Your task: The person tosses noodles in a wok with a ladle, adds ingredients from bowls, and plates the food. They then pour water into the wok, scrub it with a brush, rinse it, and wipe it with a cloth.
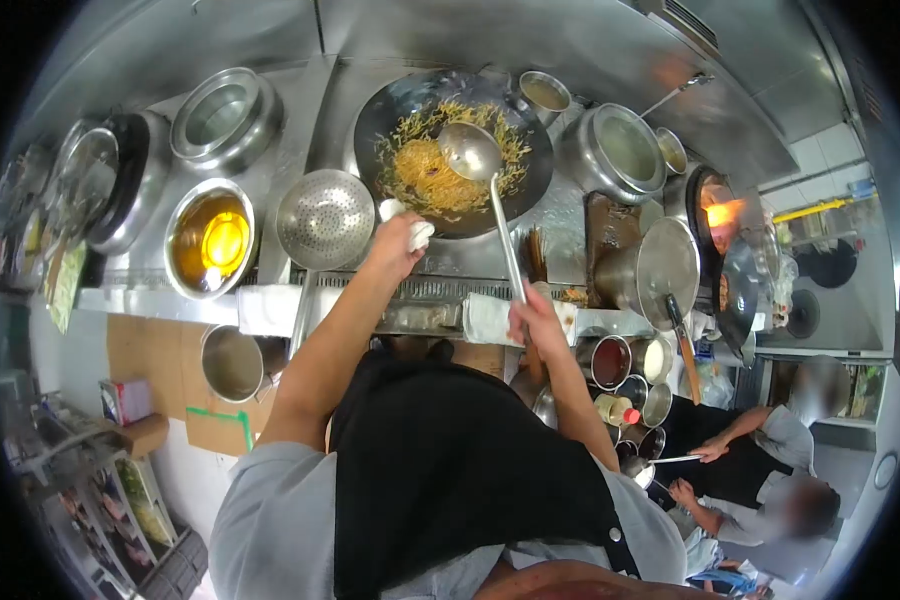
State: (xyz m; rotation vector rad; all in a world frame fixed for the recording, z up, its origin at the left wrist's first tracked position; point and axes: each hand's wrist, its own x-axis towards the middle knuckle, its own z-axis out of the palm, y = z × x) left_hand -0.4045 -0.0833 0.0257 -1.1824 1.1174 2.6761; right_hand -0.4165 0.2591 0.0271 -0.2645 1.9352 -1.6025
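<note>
Noodles (pixel 428 172) with green shreds lie in a large black wok (pixel 378 110) in front of me. My left hand (pixel 398 243) is closed on a folded white cloth (pixel 420 234) at the wok's near left rim. Around the long handle of a metal ladle (pixel 470 150) my right hand (pixel 537 316) is wrapped, near the counter's front edge. The ladle's round bowl rests over the noodles in the wok. Just left of my left hand lies a perforated strainer (pixel 326 220), its handle pointing toward me.
Left stands a bowl of yellow oil (pixel 212 240), with metal pots (pixel 220 115) behind it. A lidded-looking pot (pixel 625 150), a flame (pixel 724 213) and a strainer with a wooden handle (pixel 685 350) are to the right. Co-workers (pixel 750 450) work beside several sauce containers (pixel 610 362) at lower right.
</note>
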